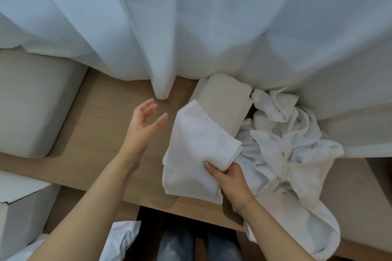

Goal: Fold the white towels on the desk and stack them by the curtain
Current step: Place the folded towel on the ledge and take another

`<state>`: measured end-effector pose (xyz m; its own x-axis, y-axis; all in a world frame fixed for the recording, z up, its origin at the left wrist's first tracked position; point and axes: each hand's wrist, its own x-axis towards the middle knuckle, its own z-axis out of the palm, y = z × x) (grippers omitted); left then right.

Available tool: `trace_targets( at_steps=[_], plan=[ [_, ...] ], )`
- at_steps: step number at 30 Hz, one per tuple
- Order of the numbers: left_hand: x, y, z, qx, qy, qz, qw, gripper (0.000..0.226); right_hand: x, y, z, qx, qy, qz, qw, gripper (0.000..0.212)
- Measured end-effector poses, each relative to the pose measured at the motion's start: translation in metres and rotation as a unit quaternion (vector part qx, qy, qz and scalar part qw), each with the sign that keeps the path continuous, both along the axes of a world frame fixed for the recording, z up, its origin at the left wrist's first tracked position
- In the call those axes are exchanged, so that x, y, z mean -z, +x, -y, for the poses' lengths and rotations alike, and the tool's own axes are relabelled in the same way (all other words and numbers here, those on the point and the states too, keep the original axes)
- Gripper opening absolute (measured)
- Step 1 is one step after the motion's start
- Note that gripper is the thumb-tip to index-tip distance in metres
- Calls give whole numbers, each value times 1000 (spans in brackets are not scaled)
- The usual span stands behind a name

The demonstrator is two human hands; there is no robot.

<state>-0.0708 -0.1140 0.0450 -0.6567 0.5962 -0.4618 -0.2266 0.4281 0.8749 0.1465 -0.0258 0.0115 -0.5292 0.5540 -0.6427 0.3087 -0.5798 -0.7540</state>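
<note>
Near the curtain our right hand pinches the folded towel by its thick fold so the layers hold together over the desk, beside the beige stack; our left hand hovers open and empty, seemingly ready to steady it; unfolded towels wait at right

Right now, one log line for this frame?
right hand grips folded towel | left hand open | stack by curtain

A wooden desk carries a folded towel stack at twelve o'clock and a crumpled towel heap at three o'clock.
</note>
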Motion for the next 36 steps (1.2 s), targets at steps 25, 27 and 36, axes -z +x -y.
trace_targets(
  at_steps=[25,27,36],
  plan=[
    [109,-16,-125,110,-106,141,978,55,111,-43,-180,164,-29,-18,986,61],
    [138,-16,-113,98,-148,119,977,60,147,-40,-186,187,-66,12,980,52],
    [128,-24,-28,203,-190,194,941,63,146,-14,-121,136,-144,-28,980,79]
  ],
)
